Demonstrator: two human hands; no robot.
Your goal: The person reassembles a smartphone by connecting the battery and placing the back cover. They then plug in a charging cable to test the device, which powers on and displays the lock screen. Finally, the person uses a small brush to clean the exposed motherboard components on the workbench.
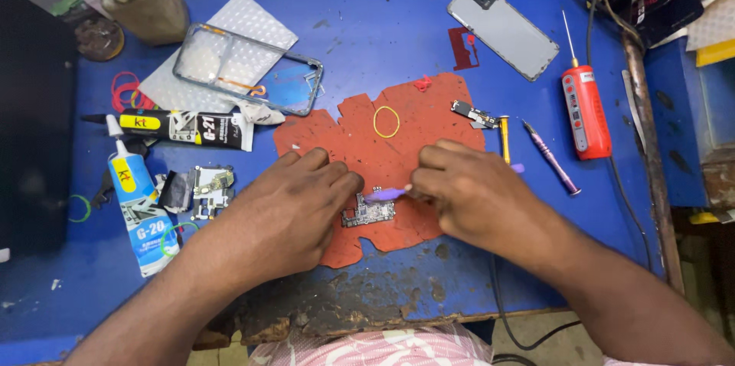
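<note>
A small phone circuit board (pixel 368 213) lies on a worn red mat (pixel 398 144) on the blue bench. My left hand (pixel 287 209) rests on the mat with its fingertips pressed against the board's left edge. My right hand (pixel 471 190) pinches a thin purple tool (pixel 387 194) whose tip touches the top of the board. A yellow rubber band (pixel 386 121) and a small connector part (pixel 475 114) lie farther back on the mat.
Left of the mat lie two glue tubes (pixel 142 209), a black tube (pixel 184 127), loose board parts (pixel 203 186) and a clear phone frame (pixel 249 69). A phone back cover (pixel 503 27), a red tool (pixel 586 109), a purple screwdriver (pixel 551 157) and a yellow-handled one (pixel 504 138) sit to the right.
</note>
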